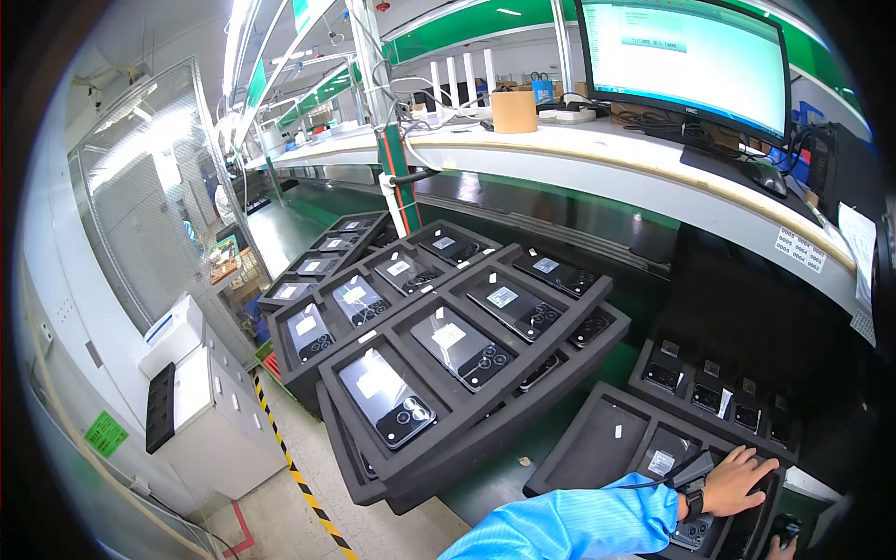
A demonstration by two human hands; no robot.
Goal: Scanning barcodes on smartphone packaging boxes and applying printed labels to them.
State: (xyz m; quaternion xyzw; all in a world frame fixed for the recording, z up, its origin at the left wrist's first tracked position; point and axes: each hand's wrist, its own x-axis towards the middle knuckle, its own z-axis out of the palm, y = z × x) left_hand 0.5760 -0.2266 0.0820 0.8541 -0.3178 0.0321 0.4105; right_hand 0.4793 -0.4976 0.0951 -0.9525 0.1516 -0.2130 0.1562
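My left hand [737,483], in a blue sleeve with a black band at the wrist, reaches over the near-right black foam tray [597,465]. Its fingers are spread and lie over the tray's right part, partly covering a phone [693,532] there. Another dark phone [665,453] with a white label rests in a slot beside the wrist, while the left slot holds only a small white tag [618,431]. At the lower right edge, my right hand [782,553] shows only in part, with its fingers around a small black object [789,528] whose kind is unclear.
Stacked foam trays [523,401] of phones stand left of my arm, skewed on one another. Behind the near tray is another tray with phones [707,394]. A white shelf [597,140] carries a monitor [691,61], a mouse [765,177] and a tape roll [514,112]. A white cabinet [219,420] stands left.
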